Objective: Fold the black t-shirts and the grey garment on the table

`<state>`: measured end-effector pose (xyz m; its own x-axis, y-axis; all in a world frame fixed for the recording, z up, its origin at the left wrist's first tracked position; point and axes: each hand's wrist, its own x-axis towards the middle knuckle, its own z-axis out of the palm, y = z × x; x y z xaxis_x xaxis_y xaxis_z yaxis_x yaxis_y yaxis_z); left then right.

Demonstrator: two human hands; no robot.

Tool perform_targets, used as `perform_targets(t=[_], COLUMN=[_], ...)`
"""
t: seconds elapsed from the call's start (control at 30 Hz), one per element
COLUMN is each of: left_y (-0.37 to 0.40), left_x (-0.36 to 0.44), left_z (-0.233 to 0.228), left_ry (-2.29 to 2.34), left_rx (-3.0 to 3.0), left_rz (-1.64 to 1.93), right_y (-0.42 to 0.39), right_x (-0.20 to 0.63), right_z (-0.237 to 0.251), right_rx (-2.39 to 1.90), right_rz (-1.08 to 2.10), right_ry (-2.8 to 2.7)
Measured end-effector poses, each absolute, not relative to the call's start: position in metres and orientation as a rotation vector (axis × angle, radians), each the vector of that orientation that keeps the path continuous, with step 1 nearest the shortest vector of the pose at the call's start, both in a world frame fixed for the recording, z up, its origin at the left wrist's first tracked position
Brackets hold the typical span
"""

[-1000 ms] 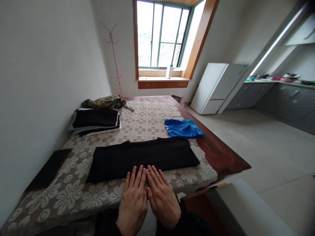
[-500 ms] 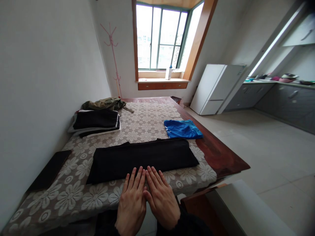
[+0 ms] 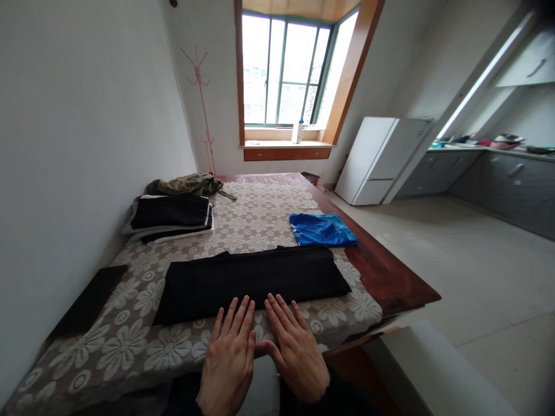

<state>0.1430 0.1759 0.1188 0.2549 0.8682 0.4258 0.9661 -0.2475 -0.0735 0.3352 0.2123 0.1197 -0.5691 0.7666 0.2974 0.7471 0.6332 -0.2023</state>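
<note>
A black garment [image 3: 255, 283], folded into a long strip, lies across the near part of the table on a lace tablecloth [image 3: 173, 349]. My left hand [image 3: 232, 352] is palm down with fingers stretched out, its fingertips at the garment's near edge. Beside it, my right hand [image 3: 292, 346] lies flat in the same way, fingertips on the near edge and thumb pointing toward the left hand. Neither hand grips anything. Behind the garment on the right is a folded blue garment [image 3: 323, 229] with white print.
A stack of folded clothes [image 3: 171, 212] sits at the back left, with an olive garment [image 3: 186, 184] behind it. A dark flat panel [image 3: 89, 301] lies by the left wall. A white stool or box [image 3: 437, 364] stands at the near right; a fridge [image 3: 381, 159] is farther off.
My hands have moved apart sideways, opening a gap between them. The black garment looks the same, and the view has tilted slightly.
</note>
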Motion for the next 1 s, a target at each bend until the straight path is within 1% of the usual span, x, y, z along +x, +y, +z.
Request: perform_targets(t=[0.3,0.53,0.83,0.93,1.0], left_y=[0.166,0.156,0.14,0.146,0.163], left_x=[0.116,0.096,0.046,0.045,0.058], left_z=[0.122,0.121,0.111,0.114,0.123], left_ry=[-1.761,-1.823,-1.815,-1.832,-1.872], left_rx=[-2.138,-2.088,-2.009,-2.02,-2.049], left_rz=[-0.372,-0.444,-0.443,-0.431,-0.407], right_y=[0.221,0.227,0.239,0.244,0.254], right_x=[0.367,0.395,0.445,0.436,0.412], right_z=[0.107,0.101,0.093,0.103,0.115], right_rx=[-1.345,-1.457,-1.601,-1.564,-1.511], right_rz=[-0.047,-0.162,-0.272,-0.278,-0.239], right_ry=[-2.434,-2.386,-2.291,-2.298,-2.325])
